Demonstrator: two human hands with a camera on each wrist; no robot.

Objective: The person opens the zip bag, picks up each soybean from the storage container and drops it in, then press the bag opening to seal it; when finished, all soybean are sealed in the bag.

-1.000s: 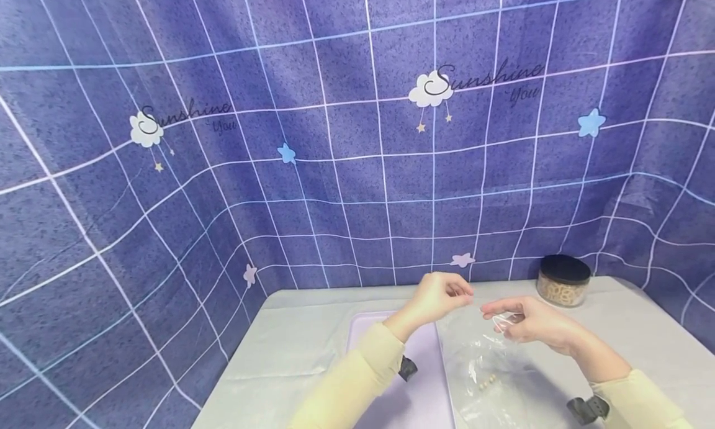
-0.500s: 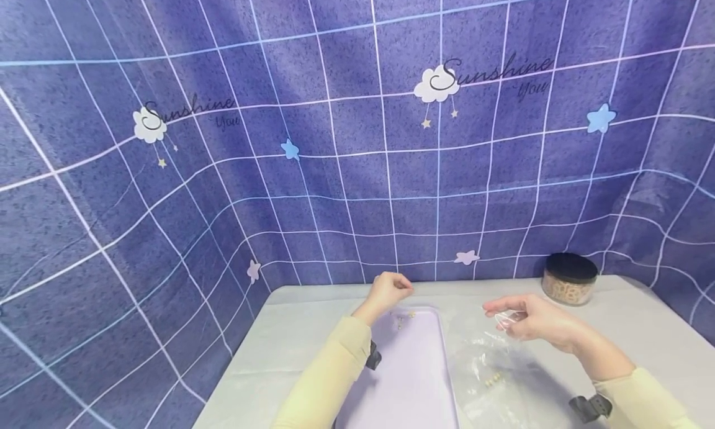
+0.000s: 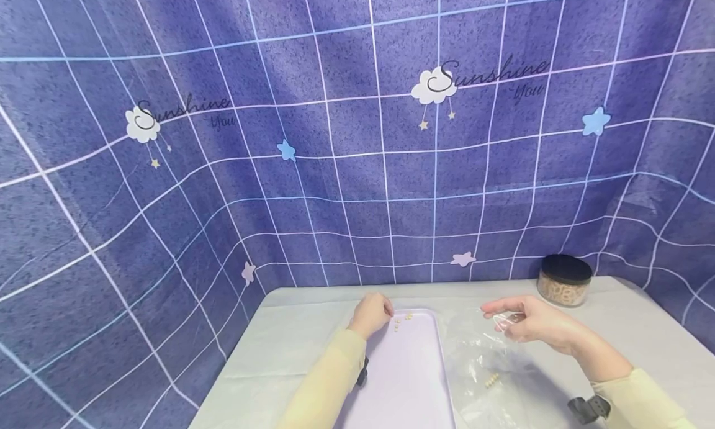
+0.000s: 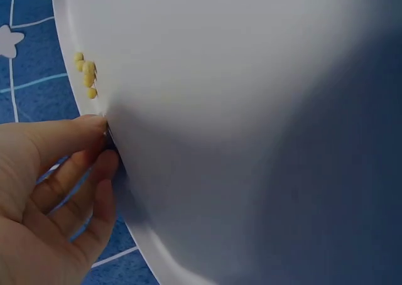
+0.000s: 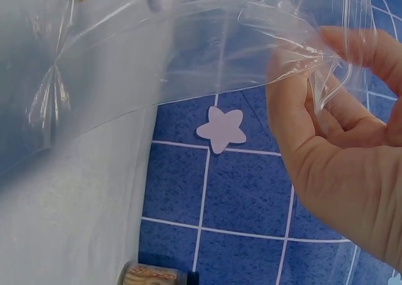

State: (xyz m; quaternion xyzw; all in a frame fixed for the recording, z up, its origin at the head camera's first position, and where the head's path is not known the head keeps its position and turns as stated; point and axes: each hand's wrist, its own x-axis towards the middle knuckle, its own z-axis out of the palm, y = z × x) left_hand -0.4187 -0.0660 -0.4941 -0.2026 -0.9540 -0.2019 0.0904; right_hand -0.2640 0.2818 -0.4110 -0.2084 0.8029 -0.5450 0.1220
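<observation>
Right hand [image 3: 530, 320] grips clear plastic bag [image 5: 210, 59]; grasp of left hand [image 3: 371, 315] indeterminable; yellow beads [image 4: 88, 80] on lilac tray [image 3: 404, 373] lie just beside its fingers.

Fingers [image 5: 384, 54] pinching clear bag [image 5: 201, 56], pale star [image 5: 222, 130]

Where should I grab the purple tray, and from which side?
Probably grip the tray by its raised rim, coming from your left: the clear bag lies close along its right side. Keep it level; yellow pieces sit near its far end.
</observation>
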